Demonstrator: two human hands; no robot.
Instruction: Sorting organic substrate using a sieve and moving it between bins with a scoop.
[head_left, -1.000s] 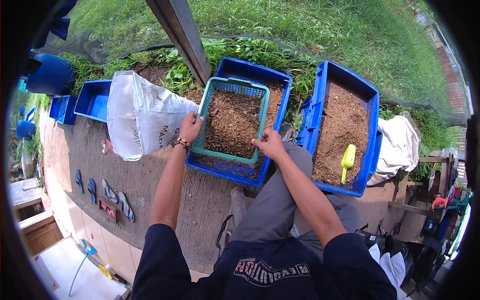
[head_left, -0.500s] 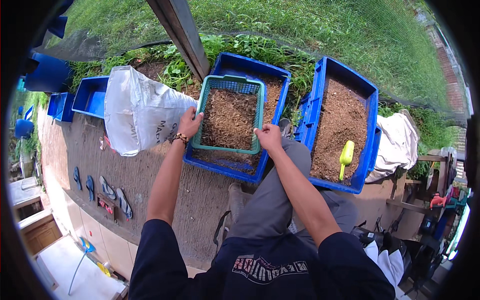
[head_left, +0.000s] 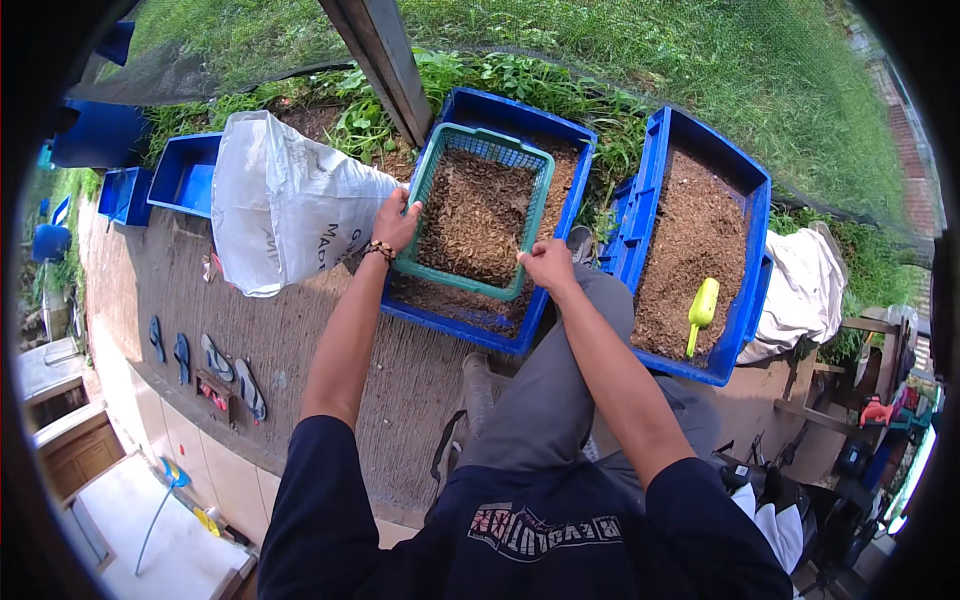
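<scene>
My left hand (head_left: 395,220) grips the left rim of a green mesh basket (head_left: 537,207), and my right hand (head_left: 545,258) grips its right rim. The basket holds brown crumbly material (head_left: 470,215) and is over a blue plastic tray (head_left: 582,175) with finer bits in it. To the right, a second blue tray (head_left: 757,215), stacked on another, holds similar light-brown material and a yellow-green scoop (head_left: 705,310). A white woven sack (head_left: 280,200) lies just beside my left hand.
Empty blue bins (head_left: 185,175) stand beyond the sack. A metal post (head_left: 375,60) and mesh netting rise behind the trays, a pale cloth (head_left: 800,290) lies at the right, sandals (head_left: 215,355) are on the concrete, and my legs are under the right forearm.
The basket, held in both hands, moved left over the tray, then back right, and the material inside has shifted. The whole view has also shifted slightly.
</scene>
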